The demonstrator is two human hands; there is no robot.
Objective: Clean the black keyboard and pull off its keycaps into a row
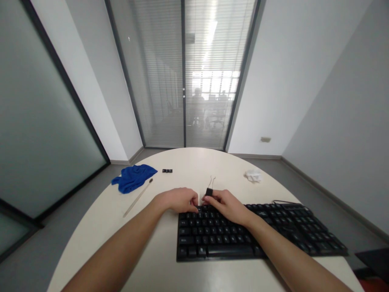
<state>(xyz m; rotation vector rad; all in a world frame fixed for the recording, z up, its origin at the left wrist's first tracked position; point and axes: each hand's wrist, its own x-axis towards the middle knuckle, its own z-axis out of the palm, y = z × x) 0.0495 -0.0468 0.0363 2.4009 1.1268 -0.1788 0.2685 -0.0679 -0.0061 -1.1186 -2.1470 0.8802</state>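
A black keyboard (231, 239) lies near the front of the round table, with two forearms reaching over it. My right hand (226, 204) is closed around the black handle of a wire keycap puller (209, 192), above the keyboard's back row. The puller's two thin wires point away from me. My left hand (184, 200) rests at the keyboard's back left corner, its fingers curled and pressed together. Whatever those fingers may hold is hidden. A small gap separates the two hands.
Black keycaps (167, 170) stand in a short row toward the back. Left of them lie a blue cloth (133, 178) and a thin brush (138, 197). Crumpled white tissue (253, 176) sits at the right. The keyboard's cable (285, 201) runs behind it. The table (158, 251) has a curved edge.
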